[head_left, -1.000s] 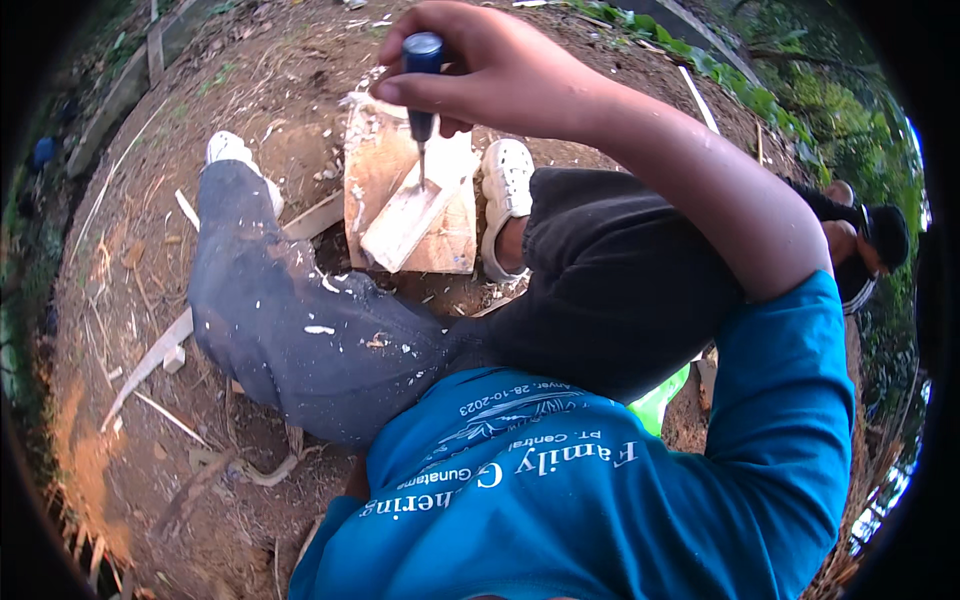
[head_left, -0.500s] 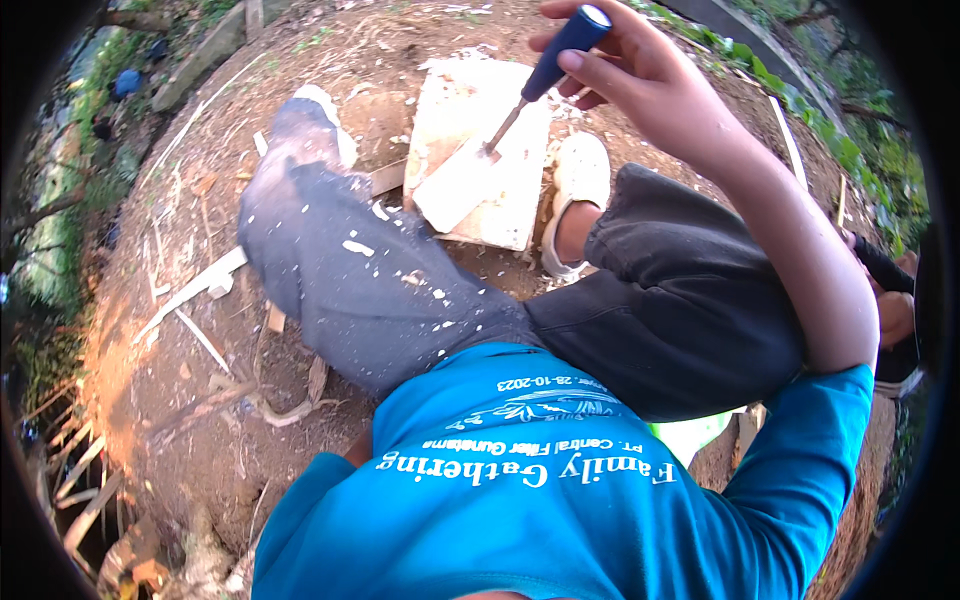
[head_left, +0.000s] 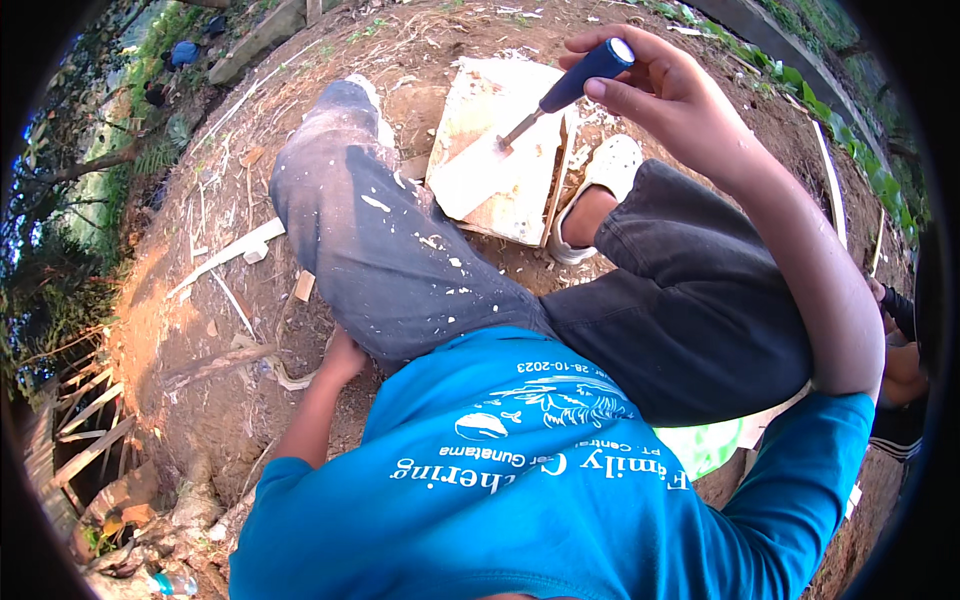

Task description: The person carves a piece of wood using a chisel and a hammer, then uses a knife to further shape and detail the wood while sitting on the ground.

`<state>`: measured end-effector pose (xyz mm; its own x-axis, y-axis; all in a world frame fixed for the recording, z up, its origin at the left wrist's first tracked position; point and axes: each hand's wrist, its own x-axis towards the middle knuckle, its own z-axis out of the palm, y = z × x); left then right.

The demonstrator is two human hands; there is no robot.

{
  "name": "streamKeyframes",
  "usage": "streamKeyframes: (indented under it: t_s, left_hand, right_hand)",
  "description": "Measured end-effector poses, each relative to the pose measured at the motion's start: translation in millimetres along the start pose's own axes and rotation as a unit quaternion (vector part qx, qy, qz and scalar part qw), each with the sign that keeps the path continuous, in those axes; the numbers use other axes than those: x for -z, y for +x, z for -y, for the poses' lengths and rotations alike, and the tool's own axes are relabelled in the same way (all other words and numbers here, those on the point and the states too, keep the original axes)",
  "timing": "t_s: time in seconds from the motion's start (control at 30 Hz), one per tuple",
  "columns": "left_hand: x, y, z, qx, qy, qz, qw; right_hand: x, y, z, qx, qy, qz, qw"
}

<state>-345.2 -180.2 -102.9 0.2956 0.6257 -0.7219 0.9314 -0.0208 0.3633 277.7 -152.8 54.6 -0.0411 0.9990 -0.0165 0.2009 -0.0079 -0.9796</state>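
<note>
My right hand (head_left: 665, 95) holds a chisel (head_left: 590, 75) by its blue handle, between thumb and fingers. The chisel slants down to the left, and its metal end meets a pale flat piece of wood (head_left: 468, 182). That piece lies on a larger light wooden block (head_left: 520, 215) on the ground between my feet. My left hand (head_left: 343, 358) is low beside my left thigh, near the dirt; its fingers are hidden behind the trouser leg.
Wood chips and strips, such as a long pale offcut (head_left: 230, 255), litter the dirt. My right foot wears a white clog (head_left: 612, 170) beside the block. Another person (head_left: 900, 370) is at the right edge. A green and white sheet (head_left: 705, 445) lies by my right hip.
My left hand has come into view beside my left thigh. The view has shifted, while my right hand keeps the chisel against the wood in much the same pose.
</note>
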Motion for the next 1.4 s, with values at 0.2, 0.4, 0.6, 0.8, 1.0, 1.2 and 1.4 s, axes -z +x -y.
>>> streamKeyframes:
  t_s: [0.2,0.4,0.6,0.8,1.0,1.2,1.4]
  left_hand:
    - [31,25,-107,0.129,-0.681,-0.043,0.720]
    - [112,24,-165,-0.236,-0.701,-0.088,0.667]
    - [93,14,-184,-0.045,-0.605,-0.212,0.766]
    - [184,20,-257,-0.439,-0.150,-0.399,0.791]
    - [127,130,-410,-0.473,-0.106,-0.100,0.869]
    - [129,160,-443,-0.395,-0.196,0.010,0.898]
    - [145,211,-422,-0.343,-0.261,0.080,0.899]
  right_hand:
    - [7,-9,-4,0.002,-0.056,-0.030,0.998]
    - [10,-10,3,-0.011,-0.050,-0.004,0.999]
    - [5,0,17,-0.046,-0.065,-0.015,0.997]
    - [3,18,11,-0.045,-0.044,-0.070,0.996]
    - [-1,34,23,0.039,-0.201,-0.088,0.975]
    - [61,23,31,0.051,-0.362,-0.030,0.930]
    - [101,-183,-95,-0.219,-0.228,-0.434,0.844]
